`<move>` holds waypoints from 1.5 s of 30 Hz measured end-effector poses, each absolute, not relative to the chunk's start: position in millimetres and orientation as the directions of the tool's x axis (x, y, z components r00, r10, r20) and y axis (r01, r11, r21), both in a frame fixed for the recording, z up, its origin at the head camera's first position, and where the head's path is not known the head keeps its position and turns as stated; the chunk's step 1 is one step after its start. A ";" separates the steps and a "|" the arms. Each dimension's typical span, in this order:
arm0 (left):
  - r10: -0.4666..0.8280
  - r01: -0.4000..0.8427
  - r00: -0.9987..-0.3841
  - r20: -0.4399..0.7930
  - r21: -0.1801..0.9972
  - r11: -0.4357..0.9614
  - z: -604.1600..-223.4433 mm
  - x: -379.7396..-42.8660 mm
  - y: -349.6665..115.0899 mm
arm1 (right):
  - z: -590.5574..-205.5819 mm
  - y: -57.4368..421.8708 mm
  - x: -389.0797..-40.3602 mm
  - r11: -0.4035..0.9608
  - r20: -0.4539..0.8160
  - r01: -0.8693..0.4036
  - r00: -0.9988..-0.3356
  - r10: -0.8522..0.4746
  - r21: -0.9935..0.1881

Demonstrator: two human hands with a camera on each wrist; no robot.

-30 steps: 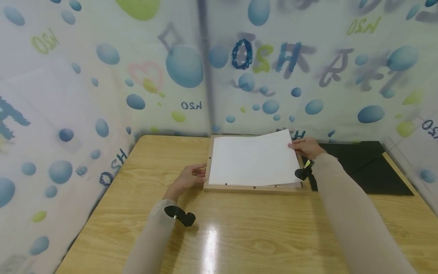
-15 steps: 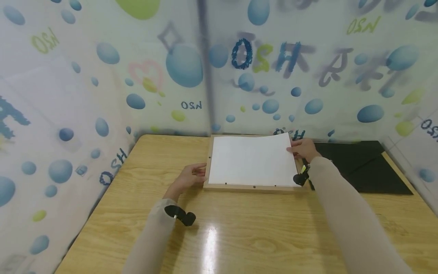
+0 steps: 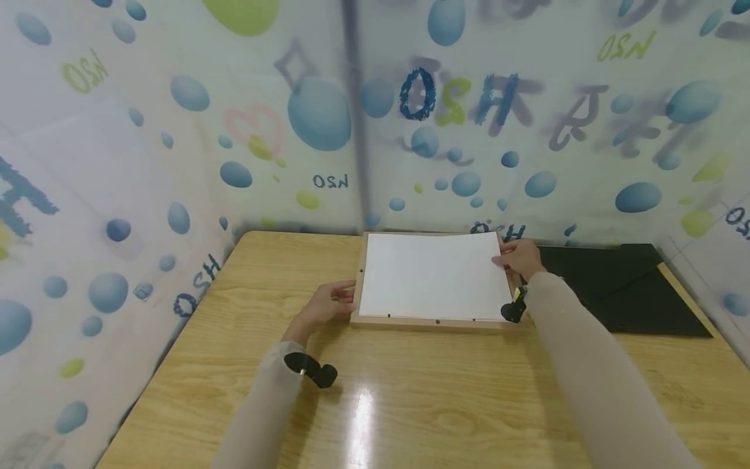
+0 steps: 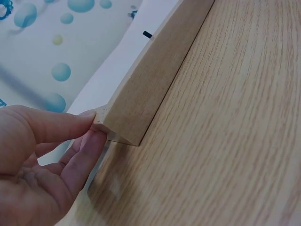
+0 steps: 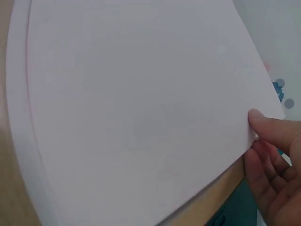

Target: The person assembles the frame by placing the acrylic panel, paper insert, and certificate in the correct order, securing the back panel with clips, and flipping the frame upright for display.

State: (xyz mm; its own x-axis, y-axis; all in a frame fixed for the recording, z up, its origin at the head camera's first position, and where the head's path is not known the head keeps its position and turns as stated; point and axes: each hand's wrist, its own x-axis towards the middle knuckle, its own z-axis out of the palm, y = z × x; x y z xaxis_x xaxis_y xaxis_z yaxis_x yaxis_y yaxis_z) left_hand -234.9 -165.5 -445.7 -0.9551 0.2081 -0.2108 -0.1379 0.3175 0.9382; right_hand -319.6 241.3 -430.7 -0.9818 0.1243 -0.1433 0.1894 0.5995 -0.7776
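Head view, from the left: the left arm reaches forward in a pale sleeve [image 3: 252, 404], a black wrist mount [image 3: 310, 370] at its cuff. The left hand [image 3: 324, 305] is at the left side of a wooden frame [image 3: 410, 324] lying on the surface [image 3: 281, 260]; in the left wrist view, thumb and finger pinch the frame's corner. A blank white sheet [image 3: 433, 273] covers most of the frame, small dark tabs [image 3: 437, 322] showing along the near rail. At the sheet's far right corner, the right hand [image 3: 523, 256] bends inward; the right wrist view shows its thumb on top of the sheet and its other fingers curled beneath the edge, gripping it. Farther right lies a black flat piece [image 3: 609, 286], partly behind the right forearm.

Compared with a second ago, the sheet's raised far right corner sits lower and its edges run closer to the frame's. The right hand has come down slightly with it; the left keeps its place.
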 end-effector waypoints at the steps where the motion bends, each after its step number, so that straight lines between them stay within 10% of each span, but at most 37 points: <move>1: 0.209 -0.139 -0.955 -0.212 0.938 0.319 -445.5 -234.8 -165.0 | -431.6 242.1 -319.9 0.603 -0.142 0.186 -0.982 0.121 -0.776; 45: 0.225 -0.123 -0.953 -0.204 0.937 0.328 -447.5 -233.9 -166.8 | -413.9 323.8 -291.7 0.612 -0.182 0.125 -0.983 -0.032 -0.781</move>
State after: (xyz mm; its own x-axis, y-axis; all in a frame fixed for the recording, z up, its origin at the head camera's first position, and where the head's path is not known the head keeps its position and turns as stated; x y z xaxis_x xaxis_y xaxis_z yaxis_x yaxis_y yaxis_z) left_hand -233.9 -166.8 -447.5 -0.9528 0.2251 -0.2036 -0.1225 0.3283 0.9366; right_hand -291.7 323.8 -413.9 -0.9828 -0.0318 -0.1820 0.1249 0.6116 -0.7812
